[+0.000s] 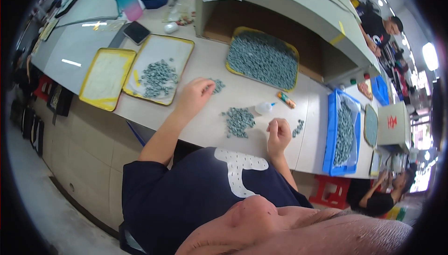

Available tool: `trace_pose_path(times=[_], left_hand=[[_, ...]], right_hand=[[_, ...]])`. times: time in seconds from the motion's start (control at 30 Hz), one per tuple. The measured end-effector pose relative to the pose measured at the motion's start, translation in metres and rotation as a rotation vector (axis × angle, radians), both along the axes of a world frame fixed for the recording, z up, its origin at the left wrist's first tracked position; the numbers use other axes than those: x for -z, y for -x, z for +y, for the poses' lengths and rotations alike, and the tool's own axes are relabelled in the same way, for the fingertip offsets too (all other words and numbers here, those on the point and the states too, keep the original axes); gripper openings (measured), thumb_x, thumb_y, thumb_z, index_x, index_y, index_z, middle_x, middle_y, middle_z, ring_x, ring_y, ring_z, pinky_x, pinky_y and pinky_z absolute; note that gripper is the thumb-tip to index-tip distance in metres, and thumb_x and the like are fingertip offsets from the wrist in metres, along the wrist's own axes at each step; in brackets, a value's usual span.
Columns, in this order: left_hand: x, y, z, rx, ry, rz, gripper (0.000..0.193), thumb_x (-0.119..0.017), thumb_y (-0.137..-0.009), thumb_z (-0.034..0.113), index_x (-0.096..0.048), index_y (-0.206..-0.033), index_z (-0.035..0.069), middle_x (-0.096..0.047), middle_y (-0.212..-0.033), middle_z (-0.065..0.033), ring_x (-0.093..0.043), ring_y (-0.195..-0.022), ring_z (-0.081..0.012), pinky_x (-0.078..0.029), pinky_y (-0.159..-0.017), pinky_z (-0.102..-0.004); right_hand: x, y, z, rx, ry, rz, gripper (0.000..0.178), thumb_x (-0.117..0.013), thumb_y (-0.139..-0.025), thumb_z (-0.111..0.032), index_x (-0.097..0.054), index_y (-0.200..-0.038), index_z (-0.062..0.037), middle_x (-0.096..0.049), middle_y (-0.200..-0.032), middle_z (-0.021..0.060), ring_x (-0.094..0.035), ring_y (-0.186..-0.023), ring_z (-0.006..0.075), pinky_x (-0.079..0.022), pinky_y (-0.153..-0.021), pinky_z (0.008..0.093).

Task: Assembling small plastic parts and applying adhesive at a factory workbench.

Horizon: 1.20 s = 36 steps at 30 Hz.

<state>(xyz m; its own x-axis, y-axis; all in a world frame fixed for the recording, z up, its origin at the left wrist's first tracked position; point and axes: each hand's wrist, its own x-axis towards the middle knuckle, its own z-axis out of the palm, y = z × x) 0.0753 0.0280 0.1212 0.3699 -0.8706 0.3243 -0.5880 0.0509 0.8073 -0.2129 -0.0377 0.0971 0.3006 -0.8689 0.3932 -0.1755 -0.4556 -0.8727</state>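
My left hand point(197, 92) is over the white table with its fingers curled together, beside a small group of grey-green pieces point(218, 86). What it pinches, if anything, is too small to make out. Closer to me lies a loose pile of the same small pieces point(239, 122). My right hand point(279, 132) is closed to the right of that pile, its fingertips bent in. Whether something sits in those fingers is hidden. A short cluster of pieces point(297, 128) lies just right of it. Beyond the pile stands a small white bottle with a blue tip point(264, 108).
A yellow-edged tray full of pieces point(263, 59) sits partly under a shelf point(280, 7). To the left are a part-filled tray point(182, 63) and another yellow-edged tray point(105, 75). A blue bin of pieces point(331, 133) is at right. Other people point(379, 31) work nearby.
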Motion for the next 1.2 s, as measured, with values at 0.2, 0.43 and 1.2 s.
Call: trace_pose_path(times=[0.2, 0.43, 1.2], left_hand=[[-0.016, -0.125, 0.009, -0.394, 0.017, -0.238, 0.015, -0.061, -0.085, 0.011, -0.065, -0.097, 0.001, -0.066, -0.086, -0.017, -0.063, -0.074, -0.0317, -0.05, -0.068, -0.036], [-0.028, -0.232, 0.012, -0.809, -0.11, -0.599, 0.039, -0.059, -0.087, 0.014, -0.05, -0.124, 0.007, -0.066, -0.099, -0.0135, -0.054, -0.113, -0.0299, -0.044, -0.081, -0.0514], [-0.026, -0.352, 0.112, -0.587, -0.619, -0.685, 0.043, -0.049, -0.09, 0.013, -0.061, -0.121, 0.039, -0.023, -0.153, -0.0119, -0.021, -0.14, -0.0372, -0.025, -0.104, -0.0649]], right_hand=[[-0.033, -0.002, 0.031, 0.085, -0.086, -0.074, 0.013, -0.057, -0.087, 0.001, -0.055, -0.073, 0.0001, -0.058, -0.075, 0.008, -0.052, -0.067, 0.0156, -0.042, -0.063, 0.0261], [-0.056, 0.005, 0.065, 0.027, 0.16, 0.036, 0.018, -0.053, -0.093, -0.004, -0.053, -0.075, -0.0012, -0.055, -0.078, 0.0068, -0.047, -0.056, 0.0082, -0.038, -0.052, 0.0215], [-0.037, -0.061, 0.113, 0.159, 0.021, -0.079, 0.022, -0.051, -0.086, 0.0, -0.048, -0.065, -0.0028, -0.053, -0.069, 0.0057, -0.048, -0.063, 0.0144, -0.038, -0.059, 0.0275]])
